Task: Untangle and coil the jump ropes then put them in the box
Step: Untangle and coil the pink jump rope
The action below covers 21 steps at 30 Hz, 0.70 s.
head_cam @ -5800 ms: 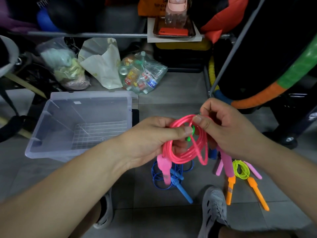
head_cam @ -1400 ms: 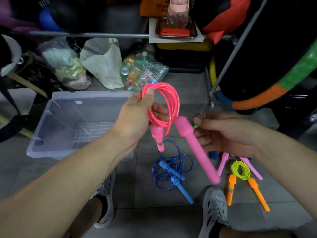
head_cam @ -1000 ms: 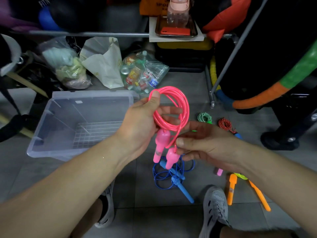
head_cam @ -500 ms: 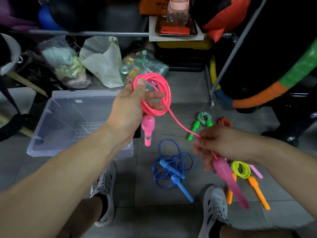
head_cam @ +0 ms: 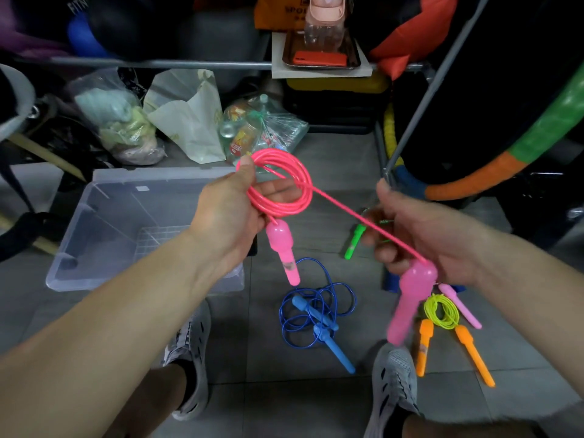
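Nearest the viewer, two grey shoes (head_cam: 393, 384) are seen on the tiled floor (head_cam: 252, 403). Just beyond them, a blue jump rope (head_cam: 316, 314) lies loosely tangled, and a yellow-green jump rope (head_cam: 441, 311) with orange handles lies coiled to its right. The pink jump rope (head_cam: 284, 181) is held in the air by both hands. Its straight cord is gripped by the curled fingers of the right hand (head_cam: 420, 235) just above one blurred pink handle (head_cam: 407, 305), which hangs below. Its coiled loops are pinched under the thumb of the left hand (head_cam: 230, 213), with the other handle (head_cam: 282, 251) dangling beneath. A green handle (head_cam: 354, 241) lies on the floor between the hands. A clear plastic box (head_cam: 104, 216) stands behind the left hand, and plastic bags (head_cam: 126, 128) are piled farther back.
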Tool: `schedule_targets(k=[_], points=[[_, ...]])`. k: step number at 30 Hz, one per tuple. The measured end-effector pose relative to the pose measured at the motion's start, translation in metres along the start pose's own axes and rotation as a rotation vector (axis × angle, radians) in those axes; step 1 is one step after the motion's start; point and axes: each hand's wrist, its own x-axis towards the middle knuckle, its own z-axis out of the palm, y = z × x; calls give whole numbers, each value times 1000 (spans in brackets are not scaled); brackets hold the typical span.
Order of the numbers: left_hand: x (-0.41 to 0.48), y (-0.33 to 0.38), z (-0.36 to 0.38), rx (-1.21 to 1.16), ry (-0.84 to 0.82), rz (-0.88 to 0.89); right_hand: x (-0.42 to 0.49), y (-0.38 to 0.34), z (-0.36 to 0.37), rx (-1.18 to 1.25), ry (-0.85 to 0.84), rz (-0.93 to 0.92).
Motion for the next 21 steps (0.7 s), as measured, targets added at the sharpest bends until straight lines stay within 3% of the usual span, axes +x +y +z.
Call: schedule_targets(k=[4,6,9,11,13,16,18,21], points=[[9,4,-4,-3,83,19,-3,18,4,-275,-361,44],[11,7,-5,4,127,46,-3,26,3,-410,-463,71],[11,9,-5,51,141,90,-3,27,-2,-801,-405,61],[10,7,-3,67,115,98,-4,23,-3,-834,-342,23],[8,2,0,53,58,80,-1,16,0,-703,-111,-96],[2,-4,3,24,-35,40,18,1,-10,-54,286,-196],[-3,-7,4,-1,-109,12,25,-11,-17,304,324,-206],[-10,-9,7,-18,-191,-17,32,-12,-25,553,329,-210]])
